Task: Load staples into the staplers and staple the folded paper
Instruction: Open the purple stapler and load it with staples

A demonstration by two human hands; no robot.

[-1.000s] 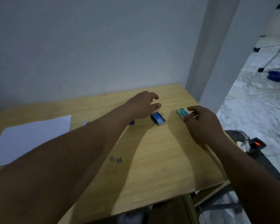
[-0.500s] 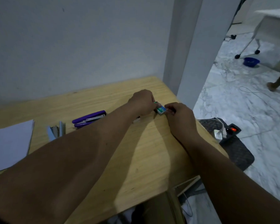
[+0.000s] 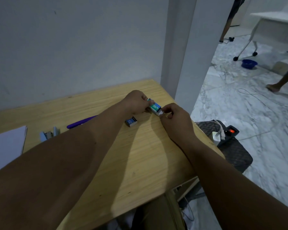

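Green staple box (image 3: 154, 107) frame ctr, btwn both hands: left hand (image 3: 136, 102) grips sleeve, right hand (image 3: 173, 117) pinches inner tray end.

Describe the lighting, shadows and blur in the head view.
Head view: dim and bluish, with no glare; the arms throw soft shadows across the table; the green box, held between the left hand and right hand, is sharp enough that its "10" reads; the right hand's fingers at the box's open end look slightly smeared; wide-angle bending shows in the wall corner and floor.
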